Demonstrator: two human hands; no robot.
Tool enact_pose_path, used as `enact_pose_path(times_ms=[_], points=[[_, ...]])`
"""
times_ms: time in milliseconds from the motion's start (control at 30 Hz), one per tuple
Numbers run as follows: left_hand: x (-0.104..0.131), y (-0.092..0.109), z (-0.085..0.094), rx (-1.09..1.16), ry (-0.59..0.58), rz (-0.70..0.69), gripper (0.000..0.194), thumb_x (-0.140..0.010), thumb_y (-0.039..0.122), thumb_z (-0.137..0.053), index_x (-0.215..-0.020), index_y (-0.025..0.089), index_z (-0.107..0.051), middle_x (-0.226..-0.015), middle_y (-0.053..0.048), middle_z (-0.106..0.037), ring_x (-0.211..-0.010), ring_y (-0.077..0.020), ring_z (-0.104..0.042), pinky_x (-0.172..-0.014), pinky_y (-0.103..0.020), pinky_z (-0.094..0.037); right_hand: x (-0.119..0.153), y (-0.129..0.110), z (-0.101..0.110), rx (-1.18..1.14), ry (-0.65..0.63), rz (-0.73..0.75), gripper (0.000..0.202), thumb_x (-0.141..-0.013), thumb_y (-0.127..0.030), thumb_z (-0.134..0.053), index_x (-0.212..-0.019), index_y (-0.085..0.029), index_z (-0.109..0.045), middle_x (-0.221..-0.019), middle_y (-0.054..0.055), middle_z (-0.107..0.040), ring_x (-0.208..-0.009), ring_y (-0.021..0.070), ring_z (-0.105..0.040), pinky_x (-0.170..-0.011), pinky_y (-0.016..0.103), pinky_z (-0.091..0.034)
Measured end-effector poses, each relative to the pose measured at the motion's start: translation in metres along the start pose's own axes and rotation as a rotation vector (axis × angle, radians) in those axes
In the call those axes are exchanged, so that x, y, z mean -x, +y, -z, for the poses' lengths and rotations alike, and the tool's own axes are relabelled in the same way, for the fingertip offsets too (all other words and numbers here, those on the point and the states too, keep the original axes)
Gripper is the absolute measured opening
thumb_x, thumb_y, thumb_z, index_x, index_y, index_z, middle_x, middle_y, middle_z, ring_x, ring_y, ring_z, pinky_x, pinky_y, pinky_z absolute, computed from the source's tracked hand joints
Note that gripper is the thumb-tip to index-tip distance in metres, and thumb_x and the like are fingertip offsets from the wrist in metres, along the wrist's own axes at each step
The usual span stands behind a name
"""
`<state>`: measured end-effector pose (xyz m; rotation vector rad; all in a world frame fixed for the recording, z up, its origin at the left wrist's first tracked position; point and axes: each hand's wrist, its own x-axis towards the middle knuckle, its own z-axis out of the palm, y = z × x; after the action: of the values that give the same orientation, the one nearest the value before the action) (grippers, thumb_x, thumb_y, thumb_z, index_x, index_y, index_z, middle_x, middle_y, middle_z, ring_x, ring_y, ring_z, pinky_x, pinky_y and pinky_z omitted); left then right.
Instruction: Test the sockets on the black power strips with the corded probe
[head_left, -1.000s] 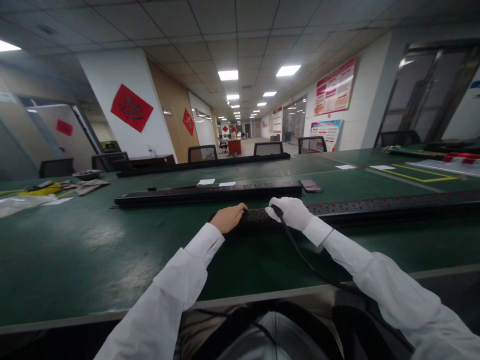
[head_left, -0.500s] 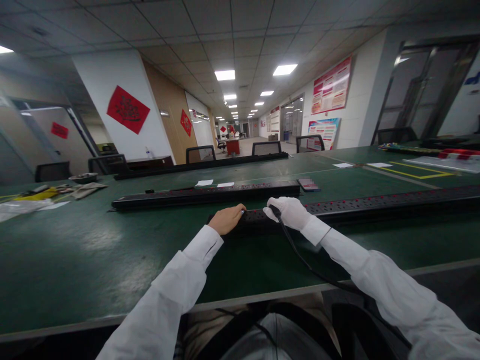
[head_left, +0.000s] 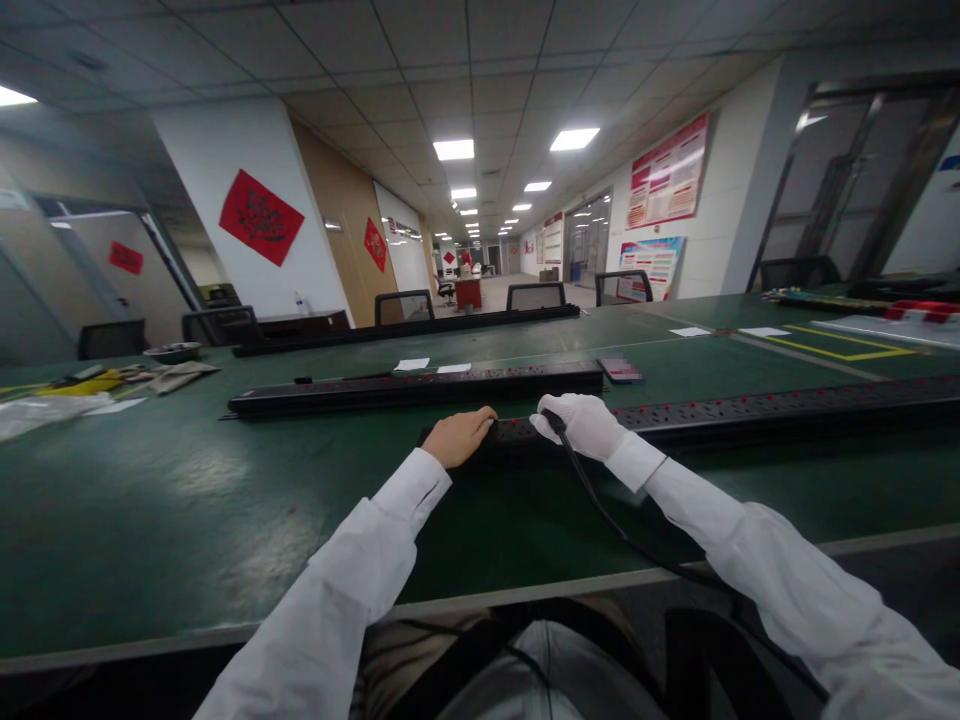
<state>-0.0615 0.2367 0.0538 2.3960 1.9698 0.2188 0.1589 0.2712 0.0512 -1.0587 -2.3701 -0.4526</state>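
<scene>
A long black power strip [head_left: 720,412] with a row of sockets and small red parts lies across the green table in front of me. My left hand [head_left: 461,437], ungloved, is closed over its left end. In a white glove, my right hand [head_left: 579,425] grips a black plug [head_left: 555,420] against the sockets of the strip. Whether the plug's pins sit in a socket is hidden by the glove. From the plug a black cable [head_left: 600,515] runs down and right, over the table's front edge and under my right sleeve.
Behind the hands lies another black power strip [head_left: 420,387], with a phone-like flat object [head_left: 621,371] at its right end. Farther back is a third long black bar [head_left: 412,331]. Paper slips [head_left: 454,369], a cloth [head_left: 180,376] and a bowl [head_left: 172,352] lie around.
Both hands keep their hold on the strip and the plug. The whole view has shifted very slightly; nothing else visibly differs.
</scene>
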Motion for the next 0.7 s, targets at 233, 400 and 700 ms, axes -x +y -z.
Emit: enact_pose_path(times_ms=[233,400,700], points=[[0.0014,0.0009,0.0001,-0.026,0.007,-0.011,0.035,-0.09,0.038,-0.018,-0.114,0.031,-0.042,-0.109,-0.002,-0.059,-0.095,-0.0226,-0.057,-0.077,-0.037,-0.043,0.0004,0.0015,-0.002,0.003,0.018,0.011,0.038,-0.086,-0.047,-0.031,-0.083,-0.021,-0.058,-0.068,0.003,-0.062,-0.062,0.0124,-0.054,-0.057,0.021,-0.029],[0.0007,-0.0004,-0.0018,-0.017,0.017,-0.017,0.034,-0.09,0.038,-0.018,-0.113,0.031,-0.043,-0.108,-0.002,-0.059,-0.095,-0.0224,-0.057,-0.077,-0.036,-0.043,0.0006,0.0027,-0.0041,0.023,0.03,0.005,0.038,-0.085,-0.048,-0.031,-0.083,-0.022,-0.059,-0.068,0.003,-0.062,-0.065,0.0137,-0.054,-0.058,0.022,-0.029],[0.0006,-0.0011,-0.0017,-0.005,0.019,-0.033,0.034,-0.09,0.037,-0.018,-0.112,0.03,-0.043,-0.107,-0.003,-0.059,-0.093,-0.0222,-0.058,-0.077,-0.036,-0.043,0.0009,0.0016,-0.001,0.007,0.02,0.009,0.037,-0.085,-0.046,-0.031,-0.081,-0.021,-0.059,-0.067,0.004,-0.061,-0.062,0.0124,-0.052,-0.058,0.022,-0.028]])
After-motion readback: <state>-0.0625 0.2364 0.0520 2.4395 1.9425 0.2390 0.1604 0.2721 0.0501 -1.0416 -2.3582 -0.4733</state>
